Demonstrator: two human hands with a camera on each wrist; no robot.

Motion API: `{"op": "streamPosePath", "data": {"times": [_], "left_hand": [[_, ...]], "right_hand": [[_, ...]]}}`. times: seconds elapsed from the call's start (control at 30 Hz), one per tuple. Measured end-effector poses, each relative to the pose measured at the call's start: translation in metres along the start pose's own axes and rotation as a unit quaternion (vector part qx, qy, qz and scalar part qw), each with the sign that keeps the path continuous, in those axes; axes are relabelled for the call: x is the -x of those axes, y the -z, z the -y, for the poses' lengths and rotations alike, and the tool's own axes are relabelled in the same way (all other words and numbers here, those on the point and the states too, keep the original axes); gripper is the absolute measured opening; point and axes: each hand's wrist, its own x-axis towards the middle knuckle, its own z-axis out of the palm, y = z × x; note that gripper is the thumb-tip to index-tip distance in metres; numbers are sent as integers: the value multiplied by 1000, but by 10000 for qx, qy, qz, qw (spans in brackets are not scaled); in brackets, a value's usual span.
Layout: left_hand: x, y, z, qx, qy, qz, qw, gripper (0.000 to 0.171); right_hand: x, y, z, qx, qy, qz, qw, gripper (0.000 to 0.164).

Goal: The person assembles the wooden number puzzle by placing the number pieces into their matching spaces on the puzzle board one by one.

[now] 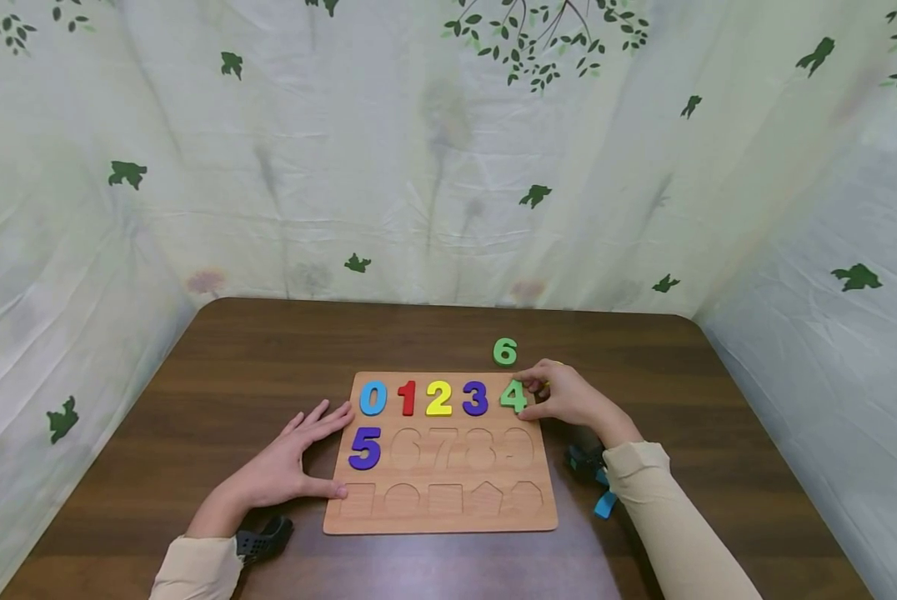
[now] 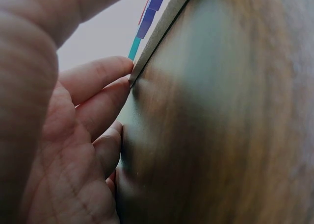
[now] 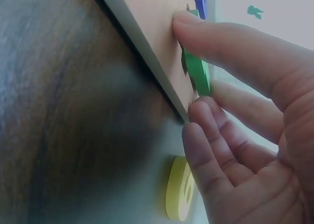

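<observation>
Green 4 (image 1: pixel 516 403): lying by the far right corner of the wooden board (image 1: pixel 448 523), its long axis running from the far edge toward the near edge. Whether it is sitting flush is not showing.

Right hand (image 1: pixel 564 396), the nearer: thumb and forefinger are pinching the 4 by its near and far ends, the piece lying directly between the fingertips, left of the palm.

Left hand (image 1: pixel 291 462): fingers are lying spread, fingertips touching the board's left edge, thumb resting near its near left corner.

Purple 3 (image 1: pixel 480 398): lying just left of the 4.

Green 6 (image 1: pixel 498 352): lying on the desk (image 1: pixel 283 358), just beyond the board's far edge.
</observation>
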Motion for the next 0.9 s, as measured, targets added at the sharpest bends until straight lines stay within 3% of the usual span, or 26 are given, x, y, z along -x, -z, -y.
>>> {"op": "streamPosePath", "data": {"times": [0.9], "left_hand": [[-1, -1, 1, -14, 83, -6, 10000, 109]], "right_hand": [[-3, 2, 0, -18, -184, 269, 9995, 62]]}}
